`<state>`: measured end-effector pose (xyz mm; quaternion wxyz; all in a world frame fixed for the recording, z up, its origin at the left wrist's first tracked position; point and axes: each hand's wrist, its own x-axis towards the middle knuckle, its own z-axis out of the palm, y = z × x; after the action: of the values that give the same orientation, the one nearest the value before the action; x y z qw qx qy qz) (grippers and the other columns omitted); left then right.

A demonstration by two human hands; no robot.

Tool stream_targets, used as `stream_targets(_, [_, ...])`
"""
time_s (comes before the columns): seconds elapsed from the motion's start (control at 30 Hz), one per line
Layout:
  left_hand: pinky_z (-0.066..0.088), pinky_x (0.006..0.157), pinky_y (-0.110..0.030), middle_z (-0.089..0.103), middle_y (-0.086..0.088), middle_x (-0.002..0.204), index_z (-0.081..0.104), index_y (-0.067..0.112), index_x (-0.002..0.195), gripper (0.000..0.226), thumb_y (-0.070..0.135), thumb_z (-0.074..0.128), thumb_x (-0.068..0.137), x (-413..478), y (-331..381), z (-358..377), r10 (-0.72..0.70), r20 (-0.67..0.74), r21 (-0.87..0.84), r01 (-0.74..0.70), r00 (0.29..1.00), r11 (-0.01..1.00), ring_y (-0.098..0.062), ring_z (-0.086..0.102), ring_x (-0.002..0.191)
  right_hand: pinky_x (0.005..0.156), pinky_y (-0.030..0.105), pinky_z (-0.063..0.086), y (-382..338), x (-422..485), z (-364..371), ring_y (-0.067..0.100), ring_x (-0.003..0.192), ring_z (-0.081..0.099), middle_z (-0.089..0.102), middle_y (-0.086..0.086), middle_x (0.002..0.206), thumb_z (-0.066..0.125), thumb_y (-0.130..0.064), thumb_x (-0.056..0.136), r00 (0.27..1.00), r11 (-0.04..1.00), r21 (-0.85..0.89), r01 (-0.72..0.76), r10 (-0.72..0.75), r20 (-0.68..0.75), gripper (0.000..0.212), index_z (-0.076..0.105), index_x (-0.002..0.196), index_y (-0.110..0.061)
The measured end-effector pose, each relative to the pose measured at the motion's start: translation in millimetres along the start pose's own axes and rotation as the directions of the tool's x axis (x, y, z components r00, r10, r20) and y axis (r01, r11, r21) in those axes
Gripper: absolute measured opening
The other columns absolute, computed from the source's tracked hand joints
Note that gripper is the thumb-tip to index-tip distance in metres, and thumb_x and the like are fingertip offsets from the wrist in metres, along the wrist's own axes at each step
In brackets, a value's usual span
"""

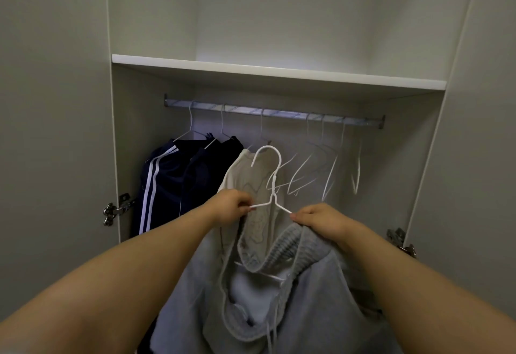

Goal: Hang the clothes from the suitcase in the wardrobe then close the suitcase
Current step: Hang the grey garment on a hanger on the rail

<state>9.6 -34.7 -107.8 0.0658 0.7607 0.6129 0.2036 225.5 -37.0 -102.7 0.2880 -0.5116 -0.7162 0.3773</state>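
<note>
A white wire hanger point(273, 186) is held up in front of the open wardrobe point(134, 130), below the level of the rail point(273, 112), with its hook upright and not touching the rail. The hanger's left shoulder is pinched by the curled fingers point(245, 206) of the left hand point(231, 208), and its right shoulder is gripped by the right hand point(318, 218), whose fingers are also closed over the top edge of a grey garment point(307, 298). The grey garment is draped from the hanger and hangs down between the two forearms. A ribbed band and a drawstring can be seen on it, but whether it is a hoodie or a pair of sweatpants cannot be told.

Inside the wardrobe, a white shelf point(279, 73) is fixed above the metal rail. At the left end of the rail a navy track jacket point(167, 180) with white stripes is hung on a white hanger. Just beside it a second dark garment point(233, 144) is hung, and next to that a beige garment point(245, 175), which is seen directly behind the raised hanger. Toward the right end of the rail several empty hangers point(332, 164) are suspended, blurred and tilted at different angles.

Metal door hinges are mounted on the left point(111, 211) and right point(402, 242) sides of the wardrobe frame.
</note>
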Motion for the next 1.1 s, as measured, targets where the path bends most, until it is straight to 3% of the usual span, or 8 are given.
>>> stream_targets(0.1, [0.04, 0.097, -0.026, 0.057, -0.005, 0.13, 0.057, 0.016, 0.126, 0.032, 0.021, 0.051, 0.095, 11, 7, 3, -0.089, 0.005, -0.009, 0.089, 0.996, 0.996, -0.022, 0.053, 0.119, 0.065, 0.026, 0.045, 14, 1, -6, 0.019, 0.064, 0.052, 0.056, 0.011, 0.067, 0.06, -0.015, 0.09, 0.997, 0.996, 0.06, -0.067, 0.068, -0.025, 0.028, 0.059, 0.063, -0.008])
stream_targets(0.43, [0.044, 0.091, -0.029, 0.057, -0.009, 0.128, 0.058, 0.014, 0.121, 0.028, 0.019, 0.044, 0.097, 20, 17, 25, -0.314, -0.088, -0.201, 0.292, 0.945, 0.935, -0.025, 0.054, 0.115, 0.063, 0.029, 0.045, 54, 1, -18, 0.025, 0.063, 0.054, 0.06, 0.016, 0.071, 0.059, -0.007, 0.088, 0.952, 0.929, 0.33, -0.169, 0.241, -0.191, 0.023, 0.06, 0.065, -0.003])
stream_targets(0.53, [0.048, 0.084, -0.031, 0.053, -0.011, 0.131, 0.057, 0.015, 0.122, 0.032, 0.012, 0.039, 0.096, 15, 15, 28, -0.365, -0.111, -0.251, 0.329, 0.924, 0.91, -0.028, 0.057, 0.109, 0.069, 0.031, 0.047, 55, 3, -9, 0.027, 0.072, 0.057, 0.061, 0.016, 0.075, 0.058, -0.006, 0.087, 0.943, 0.901, 0.409, -0.146, 0.251, -0.218, 0.023, 0.061, 0.065, -0.004])
stream_targets(0.63, [0.046, 0.071, -0.03, 0.055, -0.013, 0.126, 0.057, 0.014, 0.123, 0.036, 0.007, 0.035, 0.095, 9, 13, 26, -0.384, -0.126, -0.267, 0.342, 0.915, 0.901, -0.031, 0.059, 0.096, 0.062, 0.025, 0.05, 43, 8, 4, 0.023, 0.067, 0.057, 0.061, 0.012, 0.072, 0.054, -0.008, 0.092, 0.951, 0.87, 0.473, -0.139, 0.251, -0.182, 0.025, 0.061, 0.068, -0.006])
stream_targets(0.73, [0.043, 0.06, -0.027, 0.056, -0.013, 0.124, 0.057, 0.014, 0.121, 0.036, 0.006, 0.035, 0.094, 5, 3, 19, -0.408, -0.161, -0.275, 0.356, 0.899, 0.893, -0.024, 0.054, 0.079, 0.081, 0.036, 0.052, 26, 17, 17, 0.028, 0.08, 0.06, 0.064, 0.018, 0.087, 0.052, -0.011, 0.092, 0.956, 0.858, 0.494, -0.139, 0.247, -0.16, 0.02, 0.064, 0.078, -0.002])
stream_targets(0.83, [0.05, 0.069, -0.033, 0.057, -0.012, 0.123, 0.056, 0.014, 0.122, 0.039, 0.003, 0.034, 0.092, 6, -12, 8, -0.437, -0.186, -0.296, 0.374, 0.88, 0.879, -0.025, 0.057, 0.085, 0.066, 0.032, 0.05, 13, 33, 37, 0.028, 0.069, 0.059, 0.062, 0.018, 0.081, 0.052, -0.006, 0.09, 0.951, 0.805, 0.577, -0.137, 0.27, -0.15, 0.018, 0.063, 0.077, 0.0])
stream_targets(0.97, [0.053, 0.082, -0.038, 0.06, -0.01, 0.116, 0.058, 0.015, 0.12, 0.031, 0.011, 0.04, 0.095, 17, -32, -4, -0.436, -0.196, -0.322, 0.362, 0.878, 0.875, -0.028, 0.061, 0.092, 0.066, 0.033, 0.049, -4, 62, 59, 0.029, 0.08, 0.057, 0.06, 0.021, 0.092, 0.052, -0.004, 0.089, 0.942, 0.761, 0.638, -0.118, 0.289, -0.171, 0.013, 0.063, 0.092, 0.004])
stream_targets(1.1, [0.051, 0.079, -0.036, 0.059, -0.008, 0.106, 0.058, 0.013, 0.115, 0.025, 0.014, 0.042, 0.096, 43, -60, -19, -0.419, -0.208, -0.376, 0.323, 0.884, 0.868, -0.027, 0.057, 0.087, 0.075, 0.039, 0.05, -18, 105, 78, 0.031, 0.087, 0.057, 0.06, 0.02, 0.097, 0.05, -0.003, 0.089, 0.923, 0.729, 0.676, -0.107, 0.325, -0.205, 0.024, 0.06, 0.108, 0.007])
